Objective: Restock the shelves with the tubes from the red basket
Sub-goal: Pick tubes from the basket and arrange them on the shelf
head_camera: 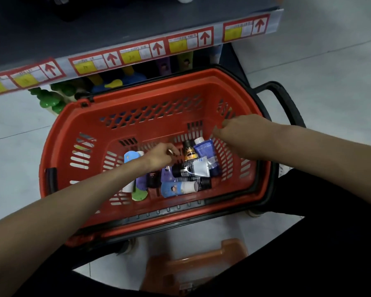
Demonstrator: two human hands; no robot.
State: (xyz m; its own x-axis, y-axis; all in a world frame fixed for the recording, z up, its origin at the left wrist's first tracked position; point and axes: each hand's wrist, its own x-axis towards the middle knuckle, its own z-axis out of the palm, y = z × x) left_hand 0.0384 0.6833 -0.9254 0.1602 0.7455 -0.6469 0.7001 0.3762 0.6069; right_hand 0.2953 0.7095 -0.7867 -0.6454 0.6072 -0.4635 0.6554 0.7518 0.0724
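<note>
The red basket (137, 99) stands on the floor below the shelf edge (137, 50). Several tubes lie in a heap on its bottom: a silver and black tube (193, 168), a blue tube with a white cap (204, 146), a black and orange tube (190, 151), a light blue tube (176, 189) and a purple one (142, 182). My left hand (162, 156) is down inside the basket with its fingers curled just above the heap, beside the black and orange tube; whether it pinches anything is hidden. My right hand (240, 130) hovers over the basket's right side, fingers loosely bent, holding nothing.
Price labels with red arrows (156, 49) run along the shelf edge. Green (49, 99), blue and purple bottles stand on the lower shelf behind the basket. The basket's black handle (287, 101) sticks out to the right. An orange plastic stool (193, 266) is near my legs.
</note>
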